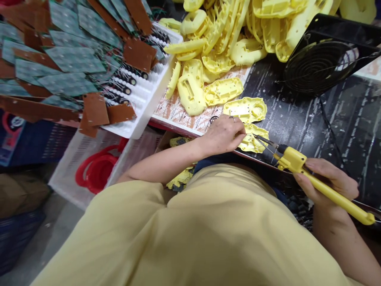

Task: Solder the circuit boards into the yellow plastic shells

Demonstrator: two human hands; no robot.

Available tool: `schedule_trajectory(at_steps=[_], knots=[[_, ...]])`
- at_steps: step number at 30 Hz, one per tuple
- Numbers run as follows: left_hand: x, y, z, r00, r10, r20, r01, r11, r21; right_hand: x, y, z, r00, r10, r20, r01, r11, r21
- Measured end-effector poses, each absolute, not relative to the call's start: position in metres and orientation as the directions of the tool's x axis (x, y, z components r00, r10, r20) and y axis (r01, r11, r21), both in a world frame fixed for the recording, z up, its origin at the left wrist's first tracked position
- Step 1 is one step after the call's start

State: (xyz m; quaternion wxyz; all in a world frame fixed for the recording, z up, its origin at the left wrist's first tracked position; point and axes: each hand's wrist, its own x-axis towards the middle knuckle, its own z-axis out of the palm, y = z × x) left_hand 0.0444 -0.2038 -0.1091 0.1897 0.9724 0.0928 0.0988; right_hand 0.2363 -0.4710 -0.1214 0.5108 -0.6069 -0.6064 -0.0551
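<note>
My right hand (330, 178) is wrapped around the yellow handle of a soldering iron (297, 159), held low at the table's front edge. Its dark tip and a thin metal guide reach left over a yellow plastic shell half (255, 139). My left hand (222, 134) rests at that shell's left side, with fingers pinched together close to the tip. Whatever lies between those fingertips is too small to make out. Just beyond is a second open shell half (246, 109), inner side up.
Yellow shells (220, 28) are heaped at the back. A black fan (321, 65) stands on the right, its cable crossing the dark tabletop. At left, a white foam tray (143, 107) carries circuit boards (74, 59) and wires. Below sits a red basket (98, 171) in a translucent crate.
</note>
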Motion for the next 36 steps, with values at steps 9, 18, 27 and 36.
schedule_trajectory(at_steps=[9,18,27,36], knots=[[0.042,-0.207,-0.116,0.954,0.184,0.236,0.110,-0.949,0.296,0.244,-0.467,-0.121,0.297,0.726,0.620,0.738,0.238,-0.632],[0.036,-0.211,-0.127,0.860,0.037,0.509,0.004,-0.998,0.066,0.248,-0.472,-0.122,0.264,0.738,0.621,0.798,0.194,-0.570],[0.036,-0.211,-0.128,0.808,-0.062,0.585,-0.033,-0.998,-0.061,0.255,-0.471,-0.129,0.243,0.775,0.583,0.719,0.259,-0.645],[0.036,-0.211,-0.123,0.773,-0.103,0.626,-0.046,-0.993,-0.106,0.264,-0.461,-0.118,0.078,0.779,0.622,0.788,0.334,-0.517]])
